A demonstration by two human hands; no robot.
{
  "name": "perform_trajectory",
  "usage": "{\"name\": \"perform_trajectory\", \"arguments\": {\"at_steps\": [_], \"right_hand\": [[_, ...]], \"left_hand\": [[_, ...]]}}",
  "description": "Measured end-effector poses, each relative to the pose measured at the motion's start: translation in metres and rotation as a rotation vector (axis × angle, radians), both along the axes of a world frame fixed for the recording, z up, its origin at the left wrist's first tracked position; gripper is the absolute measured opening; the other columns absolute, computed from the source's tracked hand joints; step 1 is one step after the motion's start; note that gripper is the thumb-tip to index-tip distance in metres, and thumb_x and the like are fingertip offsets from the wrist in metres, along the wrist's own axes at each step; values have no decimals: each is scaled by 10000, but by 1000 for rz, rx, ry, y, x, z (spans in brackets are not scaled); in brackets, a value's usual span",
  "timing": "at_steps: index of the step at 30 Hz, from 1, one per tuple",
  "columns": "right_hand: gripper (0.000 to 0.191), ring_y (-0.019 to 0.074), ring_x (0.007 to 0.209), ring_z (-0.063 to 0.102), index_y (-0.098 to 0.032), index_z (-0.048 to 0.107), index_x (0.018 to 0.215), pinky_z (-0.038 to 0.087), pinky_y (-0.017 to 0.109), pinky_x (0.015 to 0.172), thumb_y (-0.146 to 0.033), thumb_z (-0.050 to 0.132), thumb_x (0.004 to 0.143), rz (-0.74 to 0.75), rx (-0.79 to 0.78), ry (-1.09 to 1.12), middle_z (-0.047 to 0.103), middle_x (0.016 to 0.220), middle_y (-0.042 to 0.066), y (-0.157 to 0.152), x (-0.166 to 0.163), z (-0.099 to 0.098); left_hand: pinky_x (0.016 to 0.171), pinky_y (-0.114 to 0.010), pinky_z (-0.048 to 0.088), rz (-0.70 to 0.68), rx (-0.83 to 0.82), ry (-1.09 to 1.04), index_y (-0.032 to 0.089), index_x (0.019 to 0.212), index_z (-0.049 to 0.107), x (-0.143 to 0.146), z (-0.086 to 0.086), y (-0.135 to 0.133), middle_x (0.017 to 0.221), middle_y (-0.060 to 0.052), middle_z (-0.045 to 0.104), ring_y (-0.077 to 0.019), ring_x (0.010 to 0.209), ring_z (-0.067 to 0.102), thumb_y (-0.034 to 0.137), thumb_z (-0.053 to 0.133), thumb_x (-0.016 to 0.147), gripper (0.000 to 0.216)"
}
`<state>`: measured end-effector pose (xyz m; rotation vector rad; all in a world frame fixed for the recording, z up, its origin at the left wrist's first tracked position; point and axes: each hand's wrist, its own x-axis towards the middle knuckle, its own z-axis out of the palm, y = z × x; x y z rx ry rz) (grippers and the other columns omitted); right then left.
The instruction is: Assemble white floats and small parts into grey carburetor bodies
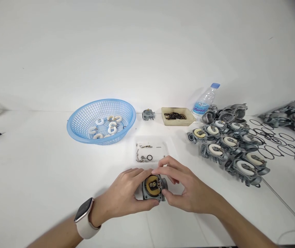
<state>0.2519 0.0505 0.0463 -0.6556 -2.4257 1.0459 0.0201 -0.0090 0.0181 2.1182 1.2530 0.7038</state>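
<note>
A grey metal carburetor [147, 194] with a yellowish float [150, 188] stands on the white table, its float side facing up. My left hand [126, 191] is wrapped around its left side, thumb along the near edge and fingers over the far edge. My right hand [185, 184] curves over the right side, thumb on the near right rim by the float hinge and index finger at the far rim. Whether a small part sits under its fingertips cannot be made out. Just beyond is a clear tray [164, 159] with small brass pieces, thin pins and a black O-ring [149, 157].
A blue basket [71, 129] holding several white floats stands at the back left. Behind the tray are another carburetor [148, 114], a cream box [179, 122] of dark rings and a bottle [205, 100]. Several carburetors [216, 151] and loose black gaskets [275, 140] spread across the right.
</note>
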Motion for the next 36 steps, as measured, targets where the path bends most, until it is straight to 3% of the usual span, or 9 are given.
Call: {"name": "perform_trajectory", "arguments": {"at_steps": [7,19,25,30,36], "right_hand": [[541,127,741,473,-308,589,1260,454,269,669,-64,627,779,88,-150,-35,576,1071,9,3,2,4],[493,121,738,488,-289,621,1189,435,248,635,-13,586,782,54,-87,-6,588,1036,5,4,-3,2],[579,132,820,540,-295,614,1248,445,233,630,-17,623,740,100,-71,27,589,1090,15,4,-2,0],[555,135,847,549,-305,591,1298,458,252,666,-55,605,803,-20,-8,10,553,1171,33,4,-2,-2],[605,124,736,481,-337,575,1298,459,259,677,-46,642,772,79,-95,-39,589,1040,-13,4,0,1]], "left_hand": [[810,-337,490,-16,-22,-10,271,1243,563,-1,0,-1,1070,-8,697,-229,938,653,395,781,818,493],[779,-330,470,-3,-26,5,267,1215,557,0,-1,0,1028,8,685,-216,899,637,388,785,812,479],[793,-332,481,-11,-25,-3,284,1249,542,0,-2,-1,1032,22,687,-208,901,641,383,785,811,511],[810,-343,496,10,0,14,305,1337,520,-1,-2,-2,1057,10,693,-216,913,649,399,786,812,597],[809,-342,494,-12,-14,-3,294,1265,554,-1,-2,0,1086,14,691,-215,937,649,397,781,819,511]]}}
